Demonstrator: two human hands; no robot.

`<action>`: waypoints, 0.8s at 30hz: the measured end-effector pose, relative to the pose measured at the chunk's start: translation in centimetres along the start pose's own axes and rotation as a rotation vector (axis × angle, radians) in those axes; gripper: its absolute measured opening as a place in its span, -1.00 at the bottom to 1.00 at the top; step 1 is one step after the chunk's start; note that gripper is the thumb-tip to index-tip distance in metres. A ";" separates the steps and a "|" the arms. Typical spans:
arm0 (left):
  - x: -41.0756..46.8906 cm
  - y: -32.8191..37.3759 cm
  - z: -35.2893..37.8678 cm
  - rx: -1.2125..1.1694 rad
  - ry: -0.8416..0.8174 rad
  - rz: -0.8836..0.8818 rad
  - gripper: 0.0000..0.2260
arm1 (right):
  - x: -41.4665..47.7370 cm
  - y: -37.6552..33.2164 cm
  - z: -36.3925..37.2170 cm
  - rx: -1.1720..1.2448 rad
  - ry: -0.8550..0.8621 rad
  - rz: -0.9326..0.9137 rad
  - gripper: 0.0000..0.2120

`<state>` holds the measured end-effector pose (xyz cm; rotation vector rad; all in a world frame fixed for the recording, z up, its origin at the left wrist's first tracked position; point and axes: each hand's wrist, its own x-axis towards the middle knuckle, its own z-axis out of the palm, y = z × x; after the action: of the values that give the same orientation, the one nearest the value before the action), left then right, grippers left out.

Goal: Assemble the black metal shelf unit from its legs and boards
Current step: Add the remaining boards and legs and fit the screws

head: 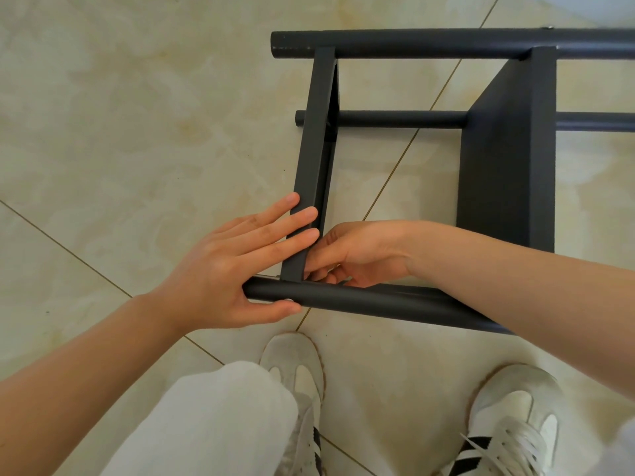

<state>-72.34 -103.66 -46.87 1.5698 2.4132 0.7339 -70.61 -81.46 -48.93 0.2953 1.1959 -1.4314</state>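
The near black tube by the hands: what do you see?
The near leg is a round, matte black tube, seemingly metal, lying crosswise. A narrow board meets it near its left end, by a silver screw head. The left hand touches that end with its thumb; the right hand curls its fingers behind it.

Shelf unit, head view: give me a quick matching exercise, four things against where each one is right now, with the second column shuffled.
1 left hand
2 right hand
3 wide board
4 far leg

A along the top of the picture
B fingers curled in the inner corner of narrow board and near leg
C upright on edge, right of the narrow board
D fingers flat across the narrow board, thumb against the near leg

Pairs: 1-D, 2-B, 3-C, 4-A
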 end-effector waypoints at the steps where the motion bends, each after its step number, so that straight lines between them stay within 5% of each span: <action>1: 0.0 0.0 0.0 -0.001 0.002 0.000 -0.43 | 0.0 0.0 0.0 -0.010 0.004 0.005 -0.73; 4: 0.0 0.0 0.1 0.002 0.000 -0.002 -0.43 | 0.0 0.1 0.0 0.007 -0.005 -0.004 -0.83; 18: 0.0 0.0 0.1 0.002 0.000 -0.003 -0.43 | 0.0 -0.1 0.2 0.010 -0.028 -0.004 -0.64; 24: 0.0 0.0 0.2 -0.001 0.004 -0.002 -0.42 | 0.0 0.2 0.1 0.015 -0.040 -0.026 -0.87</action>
<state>-72.24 -103.65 -47.02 1.5665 2.4164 0.7392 -70.43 -81.52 -48.99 0.2613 1.1607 -1.4628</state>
